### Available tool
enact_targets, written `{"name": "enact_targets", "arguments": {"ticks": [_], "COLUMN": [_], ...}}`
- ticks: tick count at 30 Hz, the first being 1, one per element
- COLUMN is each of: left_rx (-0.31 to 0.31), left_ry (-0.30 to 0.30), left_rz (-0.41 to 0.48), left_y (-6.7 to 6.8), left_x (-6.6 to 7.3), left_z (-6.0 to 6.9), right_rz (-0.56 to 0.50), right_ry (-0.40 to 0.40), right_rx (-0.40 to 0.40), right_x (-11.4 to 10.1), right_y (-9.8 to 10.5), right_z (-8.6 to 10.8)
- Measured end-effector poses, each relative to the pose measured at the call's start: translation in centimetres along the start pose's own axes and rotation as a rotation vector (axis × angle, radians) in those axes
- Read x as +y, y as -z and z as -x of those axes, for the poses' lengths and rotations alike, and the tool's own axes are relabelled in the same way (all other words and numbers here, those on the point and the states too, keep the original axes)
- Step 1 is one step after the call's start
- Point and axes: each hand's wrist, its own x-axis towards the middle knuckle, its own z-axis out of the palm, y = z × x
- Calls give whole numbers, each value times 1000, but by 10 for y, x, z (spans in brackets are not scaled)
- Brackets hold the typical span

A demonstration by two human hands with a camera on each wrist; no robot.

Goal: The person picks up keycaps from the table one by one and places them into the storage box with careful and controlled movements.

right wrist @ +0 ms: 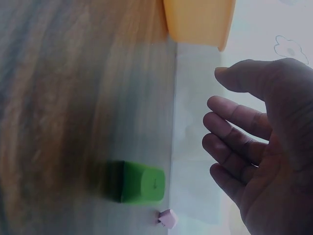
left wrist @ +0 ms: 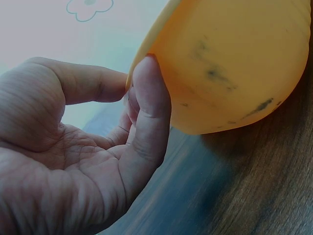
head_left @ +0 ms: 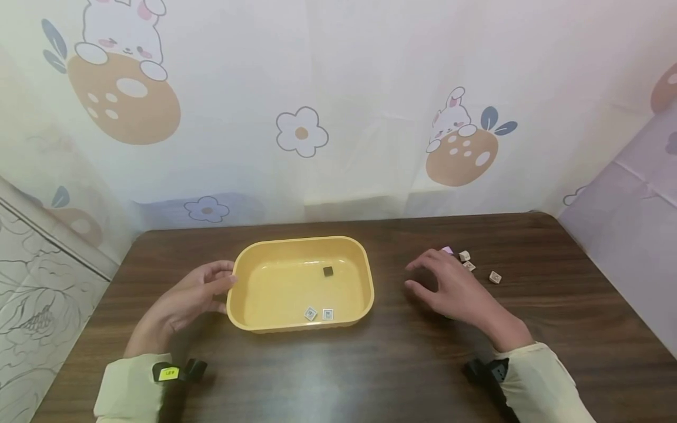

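My left hand (head_left: 187, 294) pinches the left rim of a yellow plastic basin (head_left: 301, 242), thumb on one side and index finger on the other in the left wrist view. Inside the basin lie a dark keycap (head_left: 328, 271) and two pale keycaps, one (head_left: 310, 314) turned askew and one (head_left: 328, 314) nearly square-on. My right hand (head_left: 457, 288) hovers over the table to the right of the basin, fingers loosely bent, holding nothing. In the right wrist view a green keycap (right wrist: 143, 183) and a pink keycap (right wrist: 168, 219) sit on the table below it; the head view mostly hides the green one.
Beyond my right hand lie a purple keycap (head_left: 447, 250) and several cream ones, the farthest right (head_left: 495, 277) a little apart. The dark wooden table (head_left: 317, 376) meets a patterned curtain (head_left: 359, 117) at its back edge.
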Motion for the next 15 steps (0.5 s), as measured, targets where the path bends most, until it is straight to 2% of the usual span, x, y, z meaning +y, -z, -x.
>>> {"name": "enact_targets", "arguments": {"ticks": [15], "left_rx": [-8], "left_ry": [-1], "left_rz": [-9], "left_y": [0], "left_x": [1], "left_z": [2], "right_rz": [23], "right_ry": [-49], "right_rx": [-8], "right_x": [7], "right_y": [-1], "right_z": [16]}}
